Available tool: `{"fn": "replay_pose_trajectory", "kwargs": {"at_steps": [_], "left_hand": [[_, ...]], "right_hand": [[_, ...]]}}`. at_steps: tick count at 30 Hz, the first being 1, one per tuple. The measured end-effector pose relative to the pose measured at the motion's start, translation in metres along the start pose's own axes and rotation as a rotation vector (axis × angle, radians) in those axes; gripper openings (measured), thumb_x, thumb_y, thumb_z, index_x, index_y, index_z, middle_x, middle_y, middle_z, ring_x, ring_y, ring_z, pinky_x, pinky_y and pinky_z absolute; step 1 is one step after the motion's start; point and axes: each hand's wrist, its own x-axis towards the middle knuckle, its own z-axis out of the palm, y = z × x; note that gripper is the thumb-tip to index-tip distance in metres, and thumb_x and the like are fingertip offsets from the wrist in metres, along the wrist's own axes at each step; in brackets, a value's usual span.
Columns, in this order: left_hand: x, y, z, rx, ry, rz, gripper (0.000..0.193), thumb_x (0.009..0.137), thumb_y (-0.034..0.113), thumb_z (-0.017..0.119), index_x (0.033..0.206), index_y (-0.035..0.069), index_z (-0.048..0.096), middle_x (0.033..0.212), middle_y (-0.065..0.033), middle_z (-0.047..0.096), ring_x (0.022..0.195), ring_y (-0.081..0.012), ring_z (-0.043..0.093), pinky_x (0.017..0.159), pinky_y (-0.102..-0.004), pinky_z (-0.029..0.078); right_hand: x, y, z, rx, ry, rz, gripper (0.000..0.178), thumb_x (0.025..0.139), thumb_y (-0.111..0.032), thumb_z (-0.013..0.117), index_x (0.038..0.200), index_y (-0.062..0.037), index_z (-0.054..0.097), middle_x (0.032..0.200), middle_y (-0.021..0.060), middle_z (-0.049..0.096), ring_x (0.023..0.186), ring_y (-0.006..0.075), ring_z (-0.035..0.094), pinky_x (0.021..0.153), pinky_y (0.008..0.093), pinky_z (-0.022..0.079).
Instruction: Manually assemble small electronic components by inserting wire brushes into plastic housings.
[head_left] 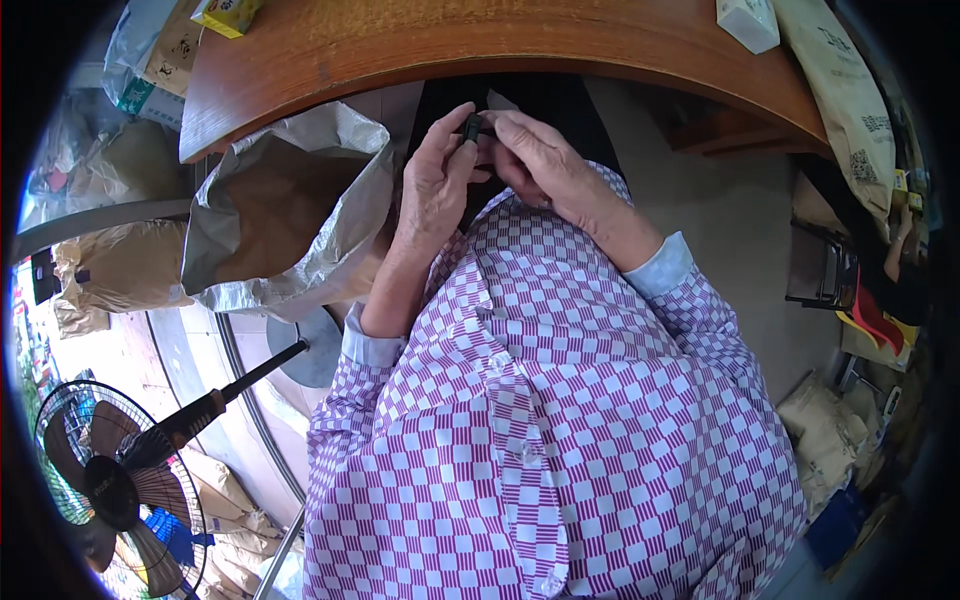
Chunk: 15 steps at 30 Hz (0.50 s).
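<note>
Close together in front of my lap, just below the table edge, are both hands. My left hand [438, 180] pinches a small dark object [472, 126], short and blocky, between thumb and forefinger; its kind is too small to make out. Beside it, my right hand [545, 165] is closed, its fingers bent inward and its tips reaching the object's right side. What lies inside those right fingers is hidden. Left of my left hand stands an open bag [345, 215] with a silvery lining and a brown inside.
A wooden table [500, 40] curves across the top, carrying a yellow box [228, 14] and a white box [748, 22]. At lower left stands a black fan [115, 490]. Paper sacks [130, 268] lie at left. A person's arm [900, 245] shows at far right.
</note>
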Motion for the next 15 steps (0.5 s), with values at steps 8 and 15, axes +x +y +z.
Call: {"fn": "replay_pose_trajectory", "kwargs": {"at_steps": [8,15], "left_hand": [[0.003,0.000,0.009,0.062,0.029,0.035,0.036,0.094,0.001,0.042,0.130,0.001,0.045,0.092,-0.0065,0.058,0.084,-0.0091,0.056,0.075,-0.0229,0.049],[0.002,0.001,0.012,0.241,0.131,0.199,0.035,0.092,0.001,0.045,0.127,0.004,0.050,0.098,-0.0113,0.062,0.084,-0.0118,0.058,0.074,-0.0243,0.048]], "right_hand": [[-0.002,0.003,0.005,0.068,-0.013,0.044,0.041,0.099,-0.032,0.040,0.127,-0.0033,0.043,0.059,-0.0044,0.042,0.044,0.0028,0.033,0.037,0.0169,0.024],[0.002,0.003,0.012,0.094,0.057,0.062,0.028,0.100,-0.026,0.040,0.119,-0.0080,0.048,0.058,-0.0061,0.041,0.041,0.0021,0.033,0.035,0.0167,0.023]]}}
